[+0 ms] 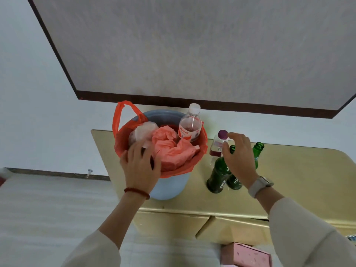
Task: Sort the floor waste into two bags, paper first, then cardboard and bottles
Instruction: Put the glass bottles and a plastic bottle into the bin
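Pale flooring runs beneath a flattened gold cardboard sheet (pixel 289 180), on which a blue bin (pixel 169 187) lined with an orange bag (pixel 123 128) stands at about the centre of the view. Inside the bag sit crumpled pink paper (pixel 169 149), a pale wad at ten o'clock and a clear water bottle (pixel 189 126) upright at one o'clock. The left hand (pixel 141 166) rests on the near rim at seven o'clock, fingers curled over the bag's edge (probably gripping it, though the fingertips are hidden). At three o'clock from the bin, the right hand (pixel 239 157) hovers with fingers loosely spread, holding nothing, just over a small purple-capped bottle (pixel 219 145) and in front of two green glass bottles (pixel 219 176) standing close together. A pink box (pixel 248 255) lies at five o'clock. The step in hand looks like taking the small bottle for the bag: best to close round its body below the cap, lift straight up to avoid knocking the glass, and keep the left hand steadying the rim.
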Demonstrator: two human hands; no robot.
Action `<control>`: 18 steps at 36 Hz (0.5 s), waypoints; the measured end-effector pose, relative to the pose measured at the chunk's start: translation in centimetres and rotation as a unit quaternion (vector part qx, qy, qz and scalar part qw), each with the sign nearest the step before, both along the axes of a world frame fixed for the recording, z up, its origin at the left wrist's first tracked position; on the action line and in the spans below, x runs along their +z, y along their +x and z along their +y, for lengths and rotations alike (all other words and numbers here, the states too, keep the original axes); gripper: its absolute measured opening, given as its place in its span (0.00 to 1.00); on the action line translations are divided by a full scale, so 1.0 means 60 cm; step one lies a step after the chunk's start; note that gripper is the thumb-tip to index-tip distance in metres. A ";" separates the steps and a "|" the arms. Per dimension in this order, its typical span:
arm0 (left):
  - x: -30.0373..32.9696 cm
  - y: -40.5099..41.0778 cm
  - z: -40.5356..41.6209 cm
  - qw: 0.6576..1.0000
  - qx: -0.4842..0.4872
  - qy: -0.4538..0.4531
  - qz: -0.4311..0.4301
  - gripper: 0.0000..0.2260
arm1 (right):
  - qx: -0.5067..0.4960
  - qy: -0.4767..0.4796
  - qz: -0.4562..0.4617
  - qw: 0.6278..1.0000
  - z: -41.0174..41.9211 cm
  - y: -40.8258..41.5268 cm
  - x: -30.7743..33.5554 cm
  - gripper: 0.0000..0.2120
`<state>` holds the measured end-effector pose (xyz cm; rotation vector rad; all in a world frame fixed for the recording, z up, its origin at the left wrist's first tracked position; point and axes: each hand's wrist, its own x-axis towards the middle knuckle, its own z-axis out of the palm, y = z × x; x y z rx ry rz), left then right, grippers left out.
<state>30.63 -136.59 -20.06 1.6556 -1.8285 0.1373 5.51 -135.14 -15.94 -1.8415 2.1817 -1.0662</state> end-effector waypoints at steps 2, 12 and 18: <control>-0.014 -0.017 0.011 0.999 -0.027 -0.011 -0.031 0.14 | -0.010 0.056 -0.033 0.998 -0.006 -0.018 -0.019 0.22; -0.025 -0.021 0.019 0.998 -0.012 -0.013 -0.057 0.16 | -0.109 0.169 -0.256 0.945 -0.030 -0.021 -0.082 0.12; -0.017 -0.020 0.022 0.998 -0.014 0.014 -0.060 0.17 | -0.071 0.146 -0.147 0.976 -0.020 -0.021 -0.072 0.09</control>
